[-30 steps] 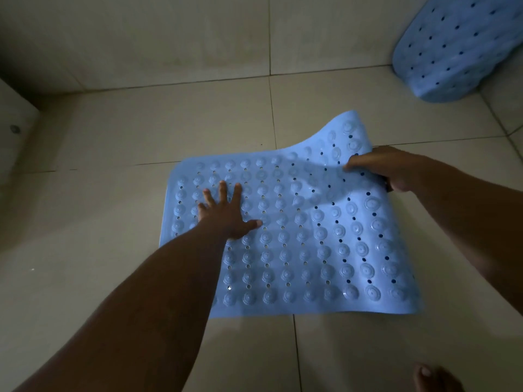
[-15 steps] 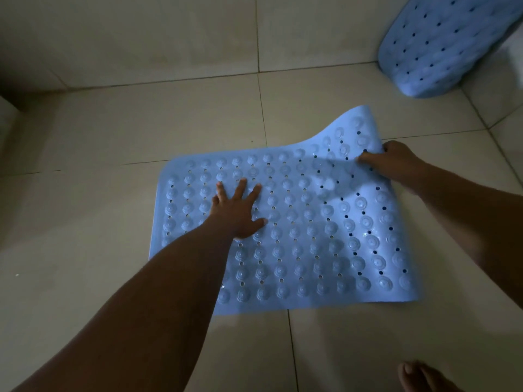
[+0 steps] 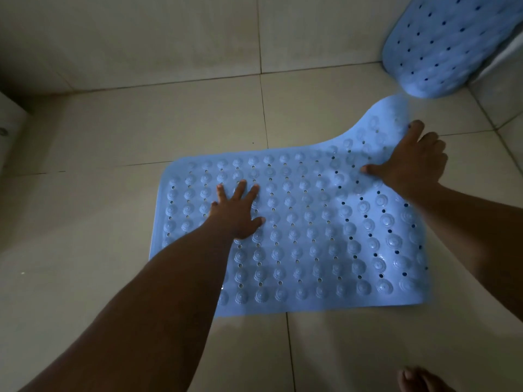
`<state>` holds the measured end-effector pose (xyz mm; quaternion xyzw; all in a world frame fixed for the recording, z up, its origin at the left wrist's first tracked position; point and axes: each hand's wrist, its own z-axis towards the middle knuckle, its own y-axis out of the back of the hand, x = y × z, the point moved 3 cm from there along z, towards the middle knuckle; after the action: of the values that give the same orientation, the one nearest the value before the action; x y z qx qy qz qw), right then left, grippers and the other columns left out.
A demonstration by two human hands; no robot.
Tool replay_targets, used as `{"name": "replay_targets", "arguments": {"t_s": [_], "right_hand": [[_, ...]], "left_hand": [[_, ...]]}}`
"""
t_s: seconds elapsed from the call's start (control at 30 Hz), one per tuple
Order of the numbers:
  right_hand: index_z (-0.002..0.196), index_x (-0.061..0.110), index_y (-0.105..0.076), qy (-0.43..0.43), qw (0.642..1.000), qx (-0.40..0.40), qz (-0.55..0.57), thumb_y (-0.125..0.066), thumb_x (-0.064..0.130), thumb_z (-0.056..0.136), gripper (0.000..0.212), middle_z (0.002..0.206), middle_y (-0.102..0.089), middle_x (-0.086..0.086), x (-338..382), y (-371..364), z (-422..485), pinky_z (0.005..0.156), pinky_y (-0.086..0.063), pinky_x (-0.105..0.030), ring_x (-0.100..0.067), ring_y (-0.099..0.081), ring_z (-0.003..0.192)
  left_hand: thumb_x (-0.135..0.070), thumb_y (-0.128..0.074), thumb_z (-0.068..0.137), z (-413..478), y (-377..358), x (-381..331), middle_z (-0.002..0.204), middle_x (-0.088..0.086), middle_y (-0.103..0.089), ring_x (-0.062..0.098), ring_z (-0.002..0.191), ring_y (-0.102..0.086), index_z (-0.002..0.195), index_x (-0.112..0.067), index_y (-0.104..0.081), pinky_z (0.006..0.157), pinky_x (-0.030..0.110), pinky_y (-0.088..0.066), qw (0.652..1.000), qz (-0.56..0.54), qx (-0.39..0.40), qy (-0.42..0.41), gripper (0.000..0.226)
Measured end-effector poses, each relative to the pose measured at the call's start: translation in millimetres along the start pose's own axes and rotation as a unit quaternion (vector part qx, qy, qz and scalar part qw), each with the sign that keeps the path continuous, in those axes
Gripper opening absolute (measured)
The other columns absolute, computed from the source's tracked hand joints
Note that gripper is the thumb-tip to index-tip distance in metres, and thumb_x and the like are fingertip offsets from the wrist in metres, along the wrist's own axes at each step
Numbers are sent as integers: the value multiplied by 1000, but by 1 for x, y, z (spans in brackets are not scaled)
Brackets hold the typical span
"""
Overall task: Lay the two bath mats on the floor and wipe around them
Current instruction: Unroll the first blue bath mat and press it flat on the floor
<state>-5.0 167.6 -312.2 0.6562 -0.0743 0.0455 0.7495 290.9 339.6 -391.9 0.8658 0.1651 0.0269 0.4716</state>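
A blue mat (image 3: 311, 236) lies on the tiled floor (image 3: 99, 236), studded side up, with rows of round cups and small holes across it. Most of it lies flat, but its far right corner (image 3: 392, 114) curves up off the tiles. The left hand (image 3: 236, 213) rests palm down on the left part of the mat, fingers straight and spread, thumb out to the side, holding nothing. The right hand (image 3: 410, 162) is on the mat just below the raised corner; its thumb points left along the surface and its forefinger lies straight toward the corner, while the other fingers bend at the mat's right edge. Whether they curl round that edge cannot be told. A second mat (image 3: 441, 43), also blue and dotted with holes, stands at the top right where the floor meets the wall (image 3: 141, 38), its lower end close above the first mat's lifted corner; whether the two touch cannot be told. A bare foot (image 3: 418, 379) shows at the bottom right, on the tiles near the mat's near edge.
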Motion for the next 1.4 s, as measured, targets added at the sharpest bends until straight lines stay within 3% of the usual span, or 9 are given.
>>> {"name": "replay_targets", "arguments": {"t_s": [0.23, 0.37, 0.5, 0.63, 0.7, 0.83, 0.93, 1.13, 1.4], "right_hand": [[135, 2, -45, -126, 969, 196, 80, -70, 88, 47, 125, 136, -53, -23, -18, -25, 7, 104, -45, -50, -41, -53, 126], [127, 11, -62, -120, 940, 260, 184, -61, 92, 47, 114, 126, -66, -12, -25, -36, 14, 102, -50, -46, -33, -63, 116], [111, 10, -71, -151, 867, 305, 363, -84, 61, 59, 74, 101, -77, -10, -25, -32, 12, 85, -60, -43, -28, -75, 86], [112, 5, -72, -171, 800, 386, 426, -91, 34, 65, 58, 101, -78, -13, -33, -16, 19, 94, -56, -53, -30, -75, 93], [112, 5, -72, -161, 815, 368, 418, -93, 32, 62, 60, 105, -77, -13, -40, -10, 30, 95, -55, -50, -29, -75, 95], [140, 3, -34, -139, 954, 164, 209, -94, 48, 54, 114, 137, -54, -17, -53, -6, 43, 101, -49, -47, -34, -57, 123], [138, 6, -33, -131, 987, 30, 83, -91, 54, 52, 115, 135, -47, -21, -54, -6, 41, 102, -44, -53, -40, -50, 124], [127, 6, -47, -71, 997, 38, 16, -78, 54, 71, 80, 131, -46, -24, -47, -20, 30, 98, -41, -52, -42, -44, 123], [153, 26, -23, 117, 959, 256, -21, -50, 72, 85, 86, 165, -12, -5, 2, -81, -39, 117, -22, -58, -31, -6, 153]], "left_hand": [[-68, -42, 96, 2, -4, -4, 170, -8, 16, 50, 152, 15, 160, -40, 7, 118, 64, -20, 1000, 7, -16, 13, 85], [-70, -35, 97, 5, -10, -5, 169, -6, 20, 53, 150, 18, 160, -38, 11, 121, 65, -16, 1000, 15, -19, 21, 84], [-70, -32, 97, 7, -12, -6, 169, -5, 23, 54, 149, 21, 159, -38, 15, 121, 66, -13, 999, 20, -13, 23, 84], [-70, -31, 98, 7, -12, -7, 169, -4, 24, 54, 149, 20, 159, -37, 15, 120, 67, -12, 999, 19, -9, 26, 83], [-69, -30, 99, 7, -12, -8, 168, -5, 24, 54, 149, 21, 159, -37, 15, 120, 67, -12, 999, 15, -6, 31, 82], [-68, -31, 99, 7, -11, -9, 168, -5, 25, 53, 149, 22, 160, -37, 15, 121, 66, -11, 999, 7, -4, 33, 82], [-68, -33, 99, 7, -11, -8, 169, -5, 23, 53, 149, 21, 160, -37, 13, 121, 66, -12, 999, -1, -5, 34, 82], [-69, -32, 98, 9, -13, -5, 168, -7, 24, 51, 150, 21, 160, -39, 13, 121, 66, -11, 999, -5, -8, 32, 82], [-86, -10, 85, 12, -21, 17, 165, -17, 29, 44, 152, 23, 151, -55, 24, 123, 64, -5, 1000, -5, -20, 9, 80]]}}
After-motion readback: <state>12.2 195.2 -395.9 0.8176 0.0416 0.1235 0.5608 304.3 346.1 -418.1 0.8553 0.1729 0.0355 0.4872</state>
